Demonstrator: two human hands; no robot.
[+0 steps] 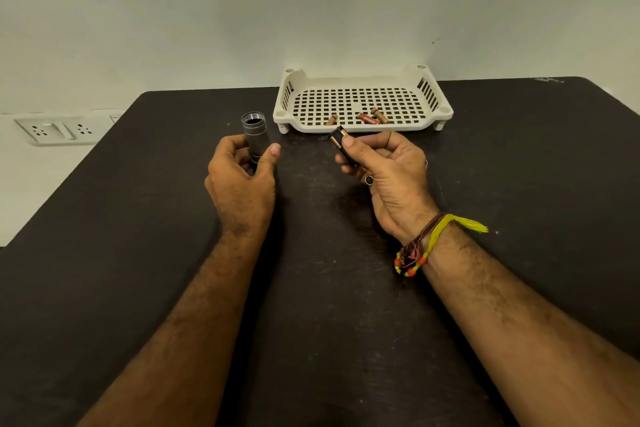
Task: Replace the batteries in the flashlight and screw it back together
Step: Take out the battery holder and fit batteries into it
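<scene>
Item one, my landmark: a white perforated plastic tray [362,104] at the far edge of the dark table [329,288], against the wall. I log three loose batteries on its grid floor near the front rim: a brown one [331,120] toward the left, a red-labelled one [367,118] near the middle, and a second brown one [379,115] just right of that, touching or nearly touching it. Item two: the flashlight body [255,135], a silver metal tube held upright in front of the tray's left corner, threaded open end up, dark inside. My left hand [242,180] is wrapped around its lower half, thumb on the side nearer the tray. Item three: a black battery holder [341,146], just in front of the tray's front rim near its centre, with a gold-coloured cell showing at its upper end. My right hand [384,170] pinches it between thumb and fingertips, tilted, top end leaning toward the tray. Sundry: rings on the right hand, thread and bead bands [420,246] on the right wrist, and a wall socket plate [57,130] well left of the tray, beyond the table edge.
</scene>
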